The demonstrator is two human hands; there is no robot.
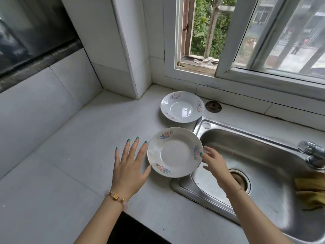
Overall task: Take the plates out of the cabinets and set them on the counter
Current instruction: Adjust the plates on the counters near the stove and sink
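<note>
Far plate [182, 106] flat on bench [79, 155]: one done. My right grip [215, 166] pinches right rim of near plate [174, 152], left of sink [263, 155]; cannot tell if fully down. My left grip [130, 166] spread open, thumb by rim. More plates left? Cannot tell.

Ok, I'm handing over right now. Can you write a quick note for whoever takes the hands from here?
Left hand: open, fingers spread above the counter, thumb at the left rim of the near plate.
Right hand: pinches the near plate by its right rim; grip on.
Near plate: partly over the sink edge; cannot tell if it is resting yet.
Far plate: set on the counter by the window corner.
Done: one plate down.
Left: settle the near plate fully on the counter and release. Any further plates are out of view.
</note>
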